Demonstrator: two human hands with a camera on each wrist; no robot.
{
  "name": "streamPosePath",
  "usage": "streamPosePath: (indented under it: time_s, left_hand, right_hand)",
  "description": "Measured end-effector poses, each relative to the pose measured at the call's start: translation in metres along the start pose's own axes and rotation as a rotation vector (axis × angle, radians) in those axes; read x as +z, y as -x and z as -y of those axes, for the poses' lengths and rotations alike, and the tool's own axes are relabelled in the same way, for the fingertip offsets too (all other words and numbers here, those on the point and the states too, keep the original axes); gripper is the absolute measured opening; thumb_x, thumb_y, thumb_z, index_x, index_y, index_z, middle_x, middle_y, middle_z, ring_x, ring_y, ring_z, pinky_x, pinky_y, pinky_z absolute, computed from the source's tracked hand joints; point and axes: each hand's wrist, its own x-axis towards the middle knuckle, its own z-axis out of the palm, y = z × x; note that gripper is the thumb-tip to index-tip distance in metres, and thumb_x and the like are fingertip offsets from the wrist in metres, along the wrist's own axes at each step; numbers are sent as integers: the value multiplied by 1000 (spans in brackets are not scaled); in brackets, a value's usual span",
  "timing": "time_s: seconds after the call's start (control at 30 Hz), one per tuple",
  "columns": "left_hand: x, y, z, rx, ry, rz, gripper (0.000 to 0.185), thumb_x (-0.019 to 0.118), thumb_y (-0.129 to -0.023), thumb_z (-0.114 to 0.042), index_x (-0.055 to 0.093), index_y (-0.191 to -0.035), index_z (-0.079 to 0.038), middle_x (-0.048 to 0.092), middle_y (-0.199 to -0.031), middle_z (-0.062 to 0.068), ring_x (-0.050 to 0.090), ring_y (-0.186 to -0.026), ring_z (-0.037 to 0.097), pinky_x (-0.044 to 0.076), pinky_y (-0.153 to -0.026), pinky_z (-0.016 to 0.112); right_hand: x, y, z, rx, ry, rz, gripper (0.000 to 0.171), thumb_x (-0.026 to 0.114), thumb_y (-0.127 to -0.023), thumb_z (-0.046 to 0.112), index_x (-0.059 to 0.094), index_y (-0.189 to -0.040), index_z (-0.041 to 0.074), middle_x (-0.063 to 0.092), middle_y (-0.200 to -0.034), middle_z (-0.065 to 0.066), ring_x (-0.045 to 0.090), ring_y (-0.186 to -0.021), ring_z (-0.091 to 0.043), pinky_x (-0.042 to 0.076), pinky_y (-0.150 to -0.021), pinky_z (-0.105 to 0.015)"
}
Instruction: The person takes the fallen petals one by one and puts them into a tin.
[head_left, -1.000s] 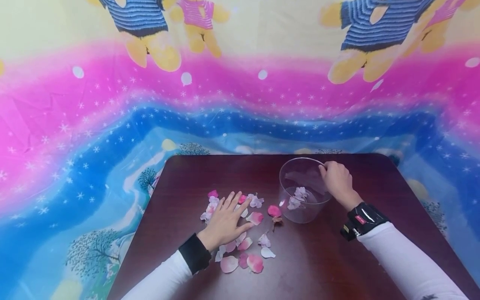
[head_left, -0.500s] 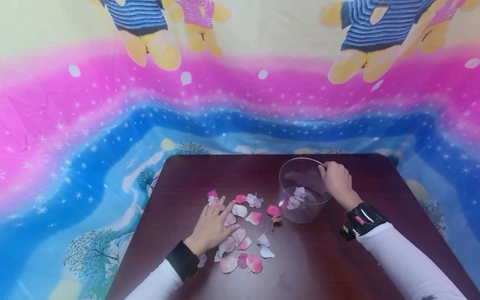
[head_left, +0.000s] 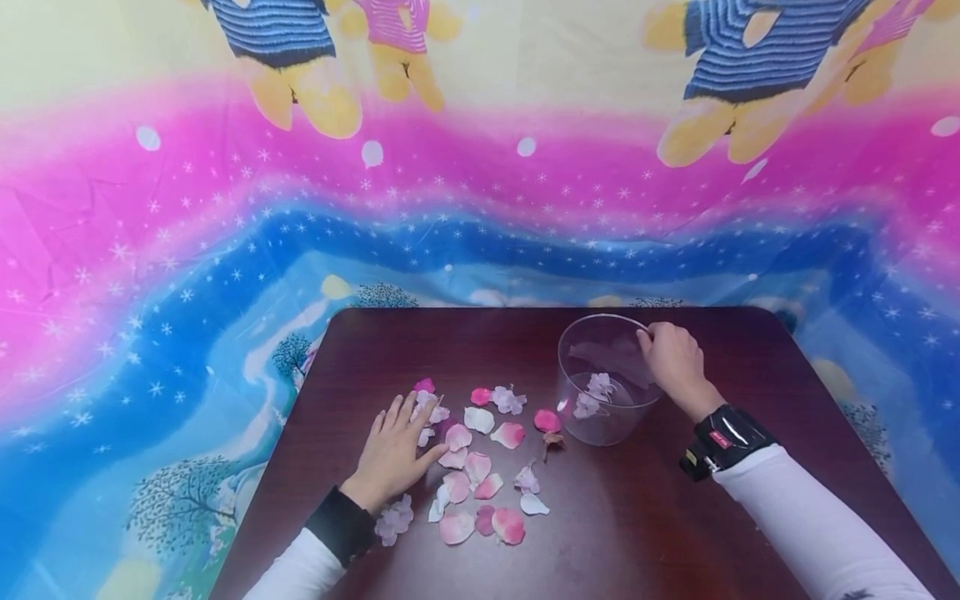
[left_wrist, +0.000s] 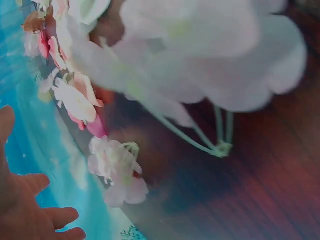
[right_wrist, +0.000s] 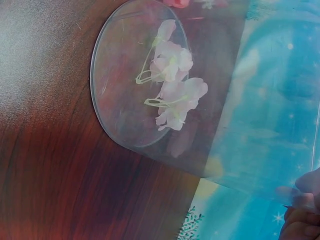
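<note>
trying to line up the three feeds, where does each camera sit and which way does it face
Head: above the table, looking forward and down; shows left hand, right hand, both sleeves.
Left wrist: low over the tabletop, close on blossoms; fingertips show.
Right wrist: looks into the clear container; fingertips at corner.
Shared: head and right wrist both show the container's blossoms.

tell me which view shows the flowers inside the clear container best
The right wrist view: it looks straight down through the clear container at two pale pink flowers with green stems on its bottom. The head view shows them small and faint through the wall, with the right hand holding the rim. The left wrist view does not show them.
</note>
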Motion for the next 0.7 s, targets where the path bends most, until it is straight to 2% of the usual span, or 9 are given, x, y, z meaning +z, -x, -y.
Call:
streamPosePath:
  time_s: [0.33, 0.53, 0.7]
  left_hand:
    - [5, 4, 15, -47, 6, -24, 81, 65, -91, -56, 39, -156, -16, 39, -159, 25, 34, -148, 47, 31, -117, 67]
    - [12, 4, 26, -77, -34, -20, 86, 78, -84, -49, 42, -153, -12, 44, -153, 27, 42, -142, 47, 40, -111, 64]
    - [15, 5, 30, -70, -64, -33, 82, 85, -80, -42, 49, -146, -9, 53, -142, 25, 53, -131, 43, 50, -101, 60]
  right_hand:
    - [0, 0, -1, 2, 2, 3, 35, 55, -102, 24, 60, -71, 7, 60, -70, -14, 63, -71, -39, 43, -52, -47]
    - [1, 0, -1, 7, 4, 10, 33, 55, -102, 24, 63, -75, 5, 63, -75, -18, 64, -76, -43, 45, -55, -51]
    - [1, -1, 0, 0, 3, 11, 33, 55, -102, 24, 64, -78, 4, 64, -76, -18, 65, -77, -43, 46, -56, -53]
